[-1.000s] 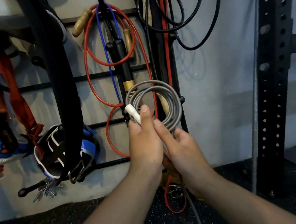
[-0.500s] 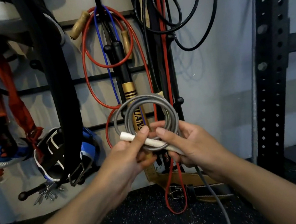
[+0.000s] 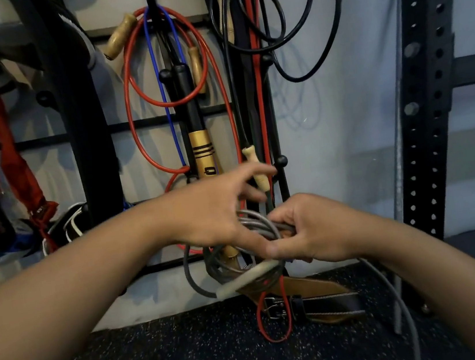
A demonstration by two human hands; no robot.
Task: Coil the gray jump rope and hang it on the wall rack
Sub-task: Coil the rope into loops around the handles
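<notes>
While the right hand [image 3: 312, 230] keeps a closed grip on the bundled loops of the gray jump rope [image 3: 254, 226], the left hand [image 3: 219, 209] reaches across above the coil with fingers spread, though blur makes its contact with the rope hard to judge. One white handle [image 3: 249, 278] juts out below the hands. A loose gray strand trails down past the right forearm. Behind hangs the wall rack [image 3: 280, 160], carrying a red rope [image 3: 133, 109]; a leather belt [image 3: 314, 287] lies on the floor.
</notes>
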